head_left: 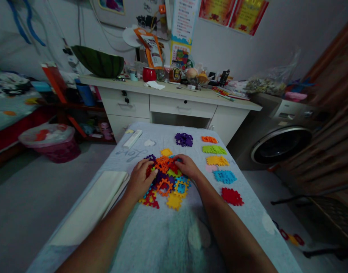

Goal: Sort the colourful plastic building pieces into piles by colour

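A mixed heap of toothed plastic building tiles lies mid-table, with an orange tile (162,164) on top. My left hand (140,179) rests against the heap's left side, thumb and fingers apart. At the upper right of the heap, the bent fingers of my right hand (187,166) close on a red tile (173,165); its far edge is hidden. Nearest me in the heap are a yellow tile (174,201), an orange square frame (164,187) and a red triangle frame (151,200).
Sorted tile groups line the right side: orange (209,139), green (214,149), yellow (217,161), blue (224,176), red (232,196). Purple tiles (183,139) lie farther back. A folded cloth (90,208) and white strip (133,139) lie left. Behind stands a white desk (125,102).
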`<state>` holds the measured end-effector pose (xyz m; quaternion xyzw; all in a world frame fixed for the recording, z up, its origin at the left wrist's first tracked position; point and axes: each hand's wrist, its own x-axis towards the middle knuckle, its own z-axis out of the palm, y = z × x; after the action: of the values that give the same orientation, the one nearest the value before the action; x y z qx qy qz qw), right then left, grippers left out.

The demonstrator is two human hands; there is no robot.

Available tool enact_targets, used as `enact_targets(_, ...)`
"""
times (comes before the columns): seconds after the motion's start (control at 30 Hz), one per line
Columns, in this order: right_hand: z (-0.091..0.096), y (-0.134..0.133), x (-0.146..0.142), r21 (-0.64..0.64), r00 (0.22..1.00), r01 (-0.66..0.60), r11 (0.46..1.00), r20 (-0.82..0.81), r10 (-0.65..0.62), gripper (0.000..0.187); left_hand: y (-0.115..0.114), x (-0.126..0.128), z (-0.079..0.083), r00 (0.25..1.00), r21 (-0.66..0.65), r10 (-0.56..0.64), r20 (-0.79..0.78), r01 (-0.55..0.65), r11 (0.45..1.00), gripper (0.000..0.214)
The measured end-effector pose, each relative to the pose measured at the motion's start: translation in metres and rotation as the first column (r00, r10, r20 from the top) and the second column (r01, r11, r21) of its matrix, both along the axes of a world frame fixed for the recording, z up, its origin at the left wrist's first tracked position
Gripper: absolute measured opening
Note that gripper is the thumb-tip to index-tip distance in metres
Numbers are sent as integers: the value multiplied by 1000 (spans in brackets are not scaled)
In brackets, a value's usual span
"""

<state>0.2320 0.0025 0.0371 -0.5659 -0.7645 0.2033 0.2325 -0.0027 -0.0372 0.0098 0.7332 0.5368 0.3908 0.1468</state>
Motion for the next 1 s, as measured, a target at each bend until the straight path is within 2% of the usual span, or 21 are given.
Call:
enact_targets(0.2, 4, 31, -13, 50, 996, 45, 998, 77, -49, 23, 3, -1, -5, 1000, -20, -9, -9, 9, 1000, 39)
enact_targets(0.47, 4, 80, -51, -51, 957, 112, 992, 275, -94, 52, 1, -1, -3, 1000, -9, 1, -7, -1, 1000, 36)
enact_targets(0.6, 8, 84, -52, -47, 959, 102, 994, 272, -86, 45, 0, -2, -1, 1000, -27, -9, -12, 9, 1000, 37)
enact_targets(0.7, 17, 77, -40, -14, 967, 84, 996, 242, -79, 30, 0, -2, -3, 1000, -37, -14, -12, 14, 999, 38)
enact_targets(0.8, 25, 60, -13, 102, 981, 86, 991, 168, -102, 23, 1, -2, -5, 1000, -30, -17, -10, 17, 999, 39)
enact_targets(0.93, 25, 31, 40, 337, 965, 185, 923, 117, -236, 21, 2, -2, -8, 1000, -18, -20, -12, 20, 1000, 39)
enact_targets(1.0, 22, 18, 64, 367, 945, 216, 905, 156, -289, 21, 3, -3, -9, 1000, -21, -21, -18, 20, 1000, 40)
